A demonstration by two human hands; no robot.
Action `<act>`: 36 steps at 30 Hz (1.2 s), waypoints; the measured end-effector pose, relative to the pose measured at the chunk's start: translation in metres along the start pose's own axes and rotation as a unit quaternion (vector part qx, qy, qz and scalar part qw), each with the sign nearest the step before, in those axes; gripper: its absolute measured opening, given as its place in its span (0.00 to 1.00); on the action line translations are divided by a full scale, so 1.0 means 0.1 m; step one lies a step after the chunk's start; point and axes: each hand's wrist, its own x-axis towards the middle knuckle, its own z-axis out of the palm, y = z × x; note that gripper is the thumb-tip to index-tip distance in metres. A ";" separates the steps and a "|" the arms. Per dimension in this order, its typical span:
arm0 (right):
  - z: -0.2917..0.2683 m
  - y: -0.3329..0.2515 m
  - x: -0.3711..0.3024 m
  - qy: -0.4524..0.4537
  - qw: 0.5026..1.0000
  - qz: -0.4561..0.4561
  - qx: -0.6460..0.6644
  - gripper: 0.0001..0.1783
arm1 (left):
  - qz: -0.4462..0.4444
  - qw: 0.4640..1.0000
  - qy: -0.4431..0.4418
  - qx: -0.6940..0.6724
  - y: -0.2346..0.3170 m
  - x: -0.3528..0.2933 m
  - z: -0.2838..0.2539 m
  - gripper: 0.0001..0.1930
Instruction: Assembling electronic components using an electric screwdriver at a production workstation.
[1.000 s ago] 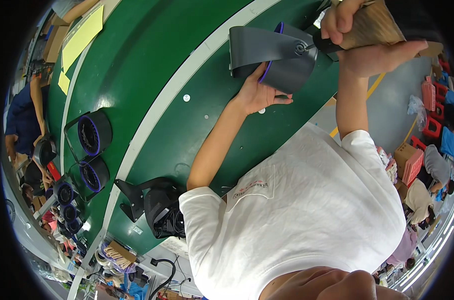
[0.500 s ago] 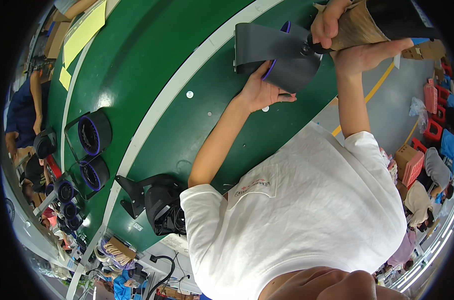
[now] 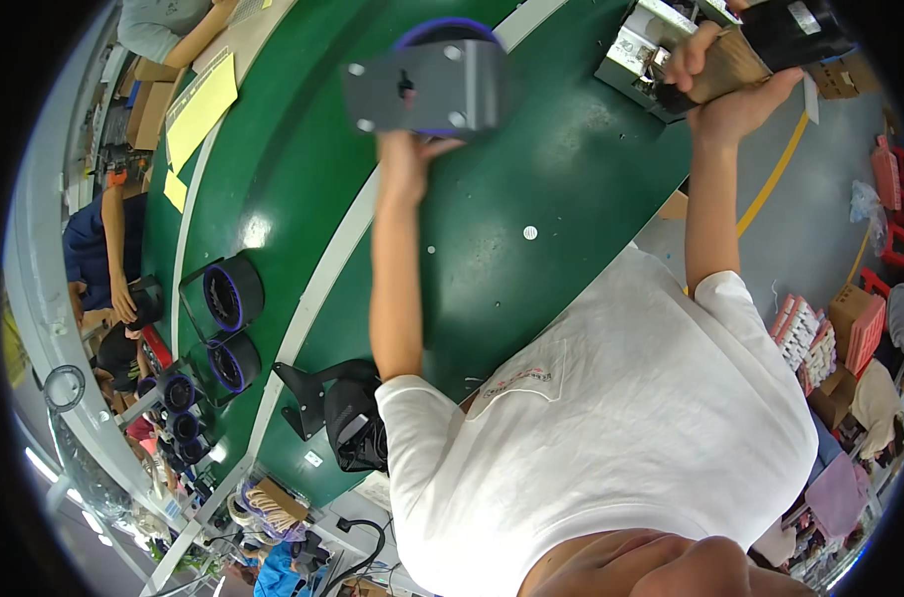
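Observation:
My left hand [image 3: 404, 164] grips a dark grey round housing with a U-shaped bracket [image 3: 427, 88] from its near side, above the green bench. The bracket's flat plate, with pale round pads near its corners, faces up, and a purple rim shows at its far edge. The housing and hand are slightly blurred. At the upper right, my right hand [image 3: 735, 104] is wrapped around a black power screwdriver [image 3: 790, 35] with a tan-wrapped grip. The tool's front end is over an open pale metal box [image 3: 639, 50], and I cannot tell whether they touch.
A black fixture with a bracket [image 3: 352, 418] lies by my left elbow. Beyond the pale divider strip [image 3: 322, 269] stand similar purple-rimmed housings [image 3: 233, 294]. Yellow sheets [image 3: 201, 114] lie farther left, near co-workers [image 3: 113, 239]. Cartons and red stools stand right of the bench.
The housing has moved left, away from the screwdriver, and turned so its bracket plate faces up. The screwdriver has moved slightly right, off the housing. The pale box is now exposed.

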 end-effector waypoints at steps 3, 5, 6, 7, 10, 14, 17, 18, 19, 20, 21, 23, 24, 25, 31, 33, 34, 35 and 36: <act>-0.29 -0.19 0.06 -0.062 0.878 0.061 0.470 0.45 | 0.029 0.979 0.092 0.182 0.36 0.46 -0.66 0.30; -0.46 -0.22 0.02 0.102 0.993 0.017 0.055 0.44 | -0.008 0.974 0.134 0.181 0.51 0.59 -1.11 0.28; -0.51 -0.26 0.00 0.184 0.969 -0.005 -0.166 0.43 | 0.017 0.973 0.160 0.166 0.53 0.62 -1.32 0.26; -0.59 -0.18 0.01 0.193 0.969 -0.005 -0.156 0.43 | 0.042 0.969 0.189 0.153 0.56 0.58 -1.46 0.23; -0.85 0.09 0.00 -0.107 0.889 0.019 0.445 0.43 | 0.204 0.915 0.325 0.124 0.59 0.36 -1.52 0.18; -0.85 -0.29 -0.06 0.117 0.933 0.029 -0.340 0.55 | 0.413 0.736 0.461 0.275 0.38 0.08 -0.72 0.12; -0.79 0.02 0.02 -0.031 0.966 -0.034 0.254 0.48 | 0.407 0.781 0.279 0.382 0.12 -0.18 0.33 0.06; -0.77 0.16 0.05 -0.100 0.838 -0.066 0.532 0.44 | 0.450 0.752 0.222 0.427 0.03 -0.22 0.62 0.03; -0.74 0.22 0.09 -0.097 0.840 -0.064 0.530 0.44 | 0.477 0.691 0.156 0.520 -0.10 -0.23 0.80 0.05; -0.72 0.29 0.16 -0.121 0.832 -0.112 0.530 0.45 | 0.480 0.698 0.136 0.514 -0.23 -0.27 1.06 0.08; -0.68 0.35 0.22 -0.145 0.820 -0.158 0.530 0.45 | 0.458 0.740 0.071 0.487 -0.36 -0.26 1.22 0.07; -0.68 0.36 0.21 -0.165 0.809 -0.207 0.525 0.46 | 0.429 0.781 0.000 0.454 -0.61 -0.20 1.46 0.07; -0.70 0.37 0.19 -0.155 0.820 -0.200 0.513 0.47 | 0.391 0.800 -0.038 0.453 -0.71 -0.15 1.52 0.07; -0.72 0.34 0.18 -0.147 0.831 -0.193 0.500 0.48 | 0.353 0.817 -0.076 0.449 -0.77 -0.13 1.56 0.06; -0.76 -0.21 -0.10 0.098 0.978 -0.022 -0.183 0.40 | 0.367 0.822 -0.062 0.431 -0.91 -0.07 1.55 0.07; -0.89 -0.25 -0.11 0.071 0.973 -0.002 -0.218 0.51 | 0.371 0.822 -0.064 0.428 -0.89 -0.07 1.56 0.07; -0.94 -0.24 -0.12 0.057 0.970 0.009 -0.236 0.56 | 0.375 0.820 -0.065 0.428 -0.88 -0.06 1.56 0.07; -0.95 -0.22 -0.11 0.056 0.971 0.003 -0.234 0.56 | 0.373 0.821 -0.071 0.426 -0.84 -0.04 1.55 0.07; -0.94 -0.21 -0.10 0.058 0.970 0.002 -0.236 0.57 | 0.372 0.822 -0.077 0.424 -0.80 -0.02 1.55 0.06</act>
